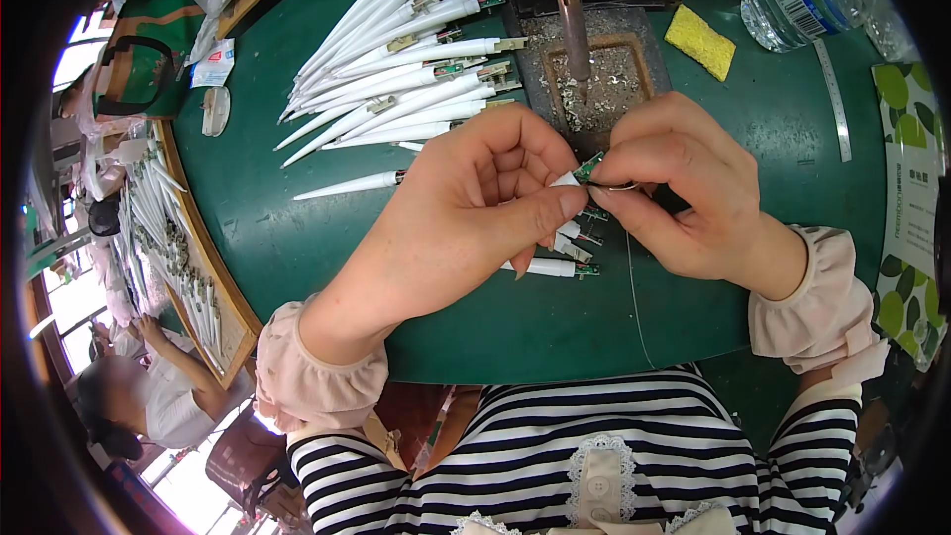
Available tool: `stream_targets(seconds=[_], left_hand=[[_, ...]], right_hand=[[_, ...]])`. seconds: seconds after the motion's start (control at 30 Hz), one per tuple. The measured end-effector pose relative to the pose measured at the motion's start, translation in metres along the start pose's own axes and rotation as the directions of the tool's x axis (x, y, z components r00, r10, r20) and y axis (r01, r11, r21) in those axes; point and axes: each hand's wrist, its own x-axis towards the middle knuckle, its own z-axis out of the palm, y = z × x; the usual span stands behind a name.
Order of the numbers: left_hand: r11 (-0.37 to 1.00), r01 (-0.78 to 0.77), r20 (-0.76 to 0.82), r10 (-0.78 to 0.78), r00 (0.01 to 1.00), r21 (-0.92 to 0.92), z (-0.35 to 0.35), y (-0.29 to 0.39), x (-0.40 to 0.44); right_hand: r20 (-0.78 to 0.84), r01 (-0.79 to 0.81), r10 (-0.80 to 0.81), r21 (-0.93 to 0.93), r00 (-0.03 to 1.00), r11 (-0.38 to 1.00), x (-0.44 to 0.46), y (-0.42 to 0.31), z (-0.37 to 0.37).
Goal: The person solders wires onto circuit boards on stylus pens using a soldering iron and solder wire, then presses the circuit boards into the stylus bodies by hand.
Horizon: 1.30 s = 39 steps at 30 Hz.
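My left hand (446,203) is closed around a white pen-shaped piece (566,179), pinching it between thumb and forefinger. A small green circuit board (588,167) sticks out of its end. My right hand (698,178) pinches at that board with thumb and forefinger, and a thin wire (634,297) trails down below those fingers. Beneath my hands lie more white pieces with boards (550,267), partly covered. A large pile of similar pieces (406,69) spreads beyond my left hand, and a single one (347,185) lies apart beside my left wrist.
A soldering iron (572,20) points down over a solder-spattered tray (649,50) ahead. To the right are a yellow sponge (700,43), a plastic bottle (802,0), a steel ruler (834,104) and a leaf-patterned box (906,178). Another person (173,396) sits at left near a wooden tray (245,342).
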Motion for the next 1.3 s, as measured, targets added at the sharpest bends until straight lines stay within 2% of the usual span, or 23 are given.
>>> stream_targets(seconds=[0.13, 0.37, 0.53, 0.63, 0.93, 1.13, 1.3], left_hand=[[0.999, -0.011, -0.028, 0.012, 1.000, 0.042, 0.0016, 0.0015, -0.0007], [0.988, -0.068, -0.044, 0.075, 0.996, 0.135, 0.0014, 0.0011, -0.0011], [0.992, -0.043, -0.045, 0.049, 0.998, 0.118, 0.0014, 0.0033, -0.0014], [0.995, -0.052, -0.035, 0.055, 0.998, 0.088, 0.0019, 0.0009, -0.0004], [0.992, -0.067, -0.032, 0.071, 0.997, 0.111, 0.0027, -0.0025, 0.0014], [0.999, -0.013, -0.009, 0.013, 1.000, 0.035, 0.0022, 0.0042, -0.0006], [0.999, -0.017, 0.007, 0.018, 1.000, -0.027, -0.0004, 0.0033, 0.0011]], right_hand=[[0.000, 0.082, -0.082, -0.042, 0.997, 0.996, -0.0010, 0.0046, 0.0012], [0.007, 0.086, -0.085, -0.062, 0.996, 0.994, -0.0013, 0.0044, 0.0029], [0.020, 0.043, -0.042, -0.047, 0.999, 0.998, -0.0014, 0.0029, 0.0030], [0.045, -0.043, 0.044, -0.004, 0.998, 0.999, 0.0000, -0.0005, 0.0001], [-0.024, 0.130, -0.133, -0.100, 0.991, 0.987, -0.0025, 0.0054, 0.0048], [0.025, 0.137, -0.135, -0.082, 0.991, 0.987, -0.0002, 0.0037, 0.0014], [-0.023, 0.149, -0.151, -0.080, 0.988, 0.986, -0.0010, 0.0039, 0.0045]])
